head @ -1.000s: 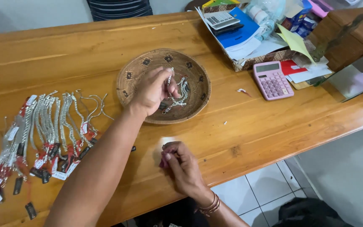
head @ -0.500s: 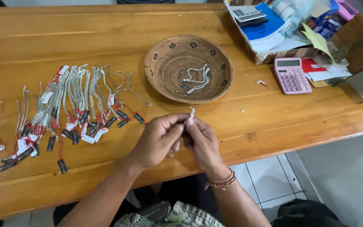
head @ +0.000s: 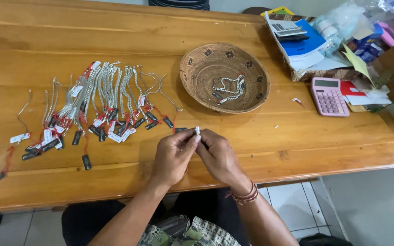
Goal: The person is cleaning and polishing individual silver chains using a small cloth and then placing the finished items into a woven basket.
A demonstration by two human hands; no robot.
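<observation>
Left hand [head: 173, 156] and right hand [head: 217, 156] meet above near edge of wooden surface [head: 115, 36], fingertips pinching small white tag [head: 197, 130] between them. Far left: rows of silver chains [head: 101, 98] with red strings and dark tags, lying flat. Behind hands: woven basket [head: 197, 73] holding two chains. Right: pink calculator [head: 329, 96], beside pile of papers [head: 306, 45].

Both forearms are bare, without sleeves. The right wrist [head: 245, 196] wears a stack of thin reddish-brown bracelets [head: 243, 197].
</observation>
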